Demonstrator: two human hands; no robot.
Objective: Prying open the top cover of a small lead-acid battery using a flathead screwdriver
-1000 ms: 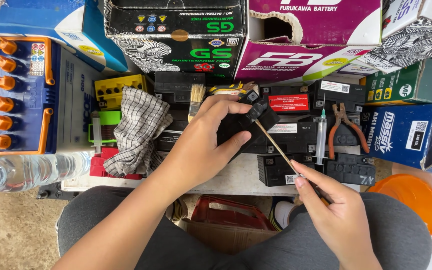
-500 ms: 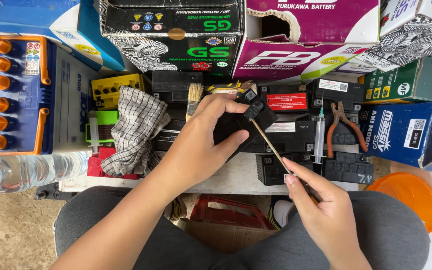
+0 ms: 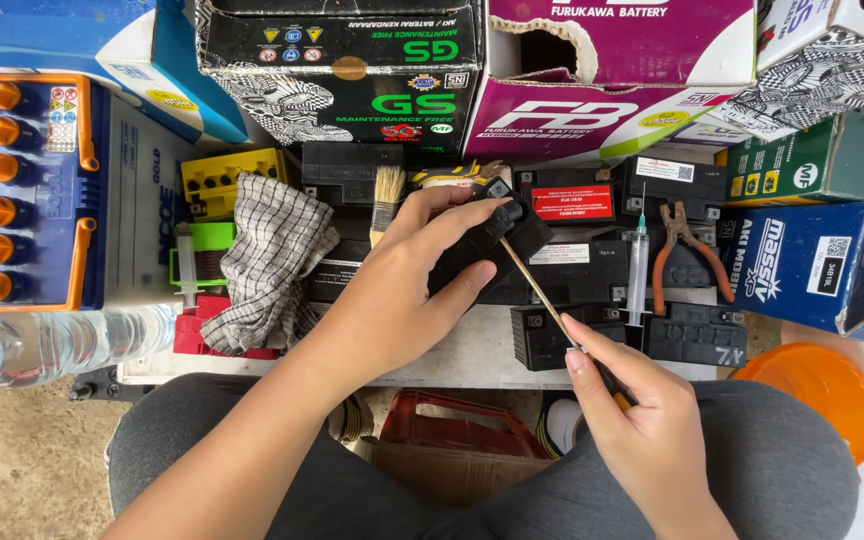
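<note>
My left hand (image 3: 402,290) grips a small black battery (image 3: 497,245), tilted up off the white bench (image 3: 452,355). My right hand (image 3: 642,420) holds a screwdriver (image 3: 542,300) by its handle; the thin shaft runs up and left, and its tip touches the battery's top corner near my left fingertips. Other small black batteries (image 3: 592,270) lie just behind and to the right of the held one.
A checked rag (image 3: 267,260), a paintbrush (image 3: 387,200), a syringe (image 3: 638,265) and orange-handled pliers (image 3: 682,255) lie on the bench. Battery boxes (image 3: 342,70) line the back. A large blue battery (image 3: 22,190) and a water bottle (image 3: 52,345) sit left, an orange lid (image 3: 807,395) right.
Both hands stay on the battery and screwdriver; my right hand has shifted very slightly and the shaft's angle has changed a little against the battery's top.
</note>
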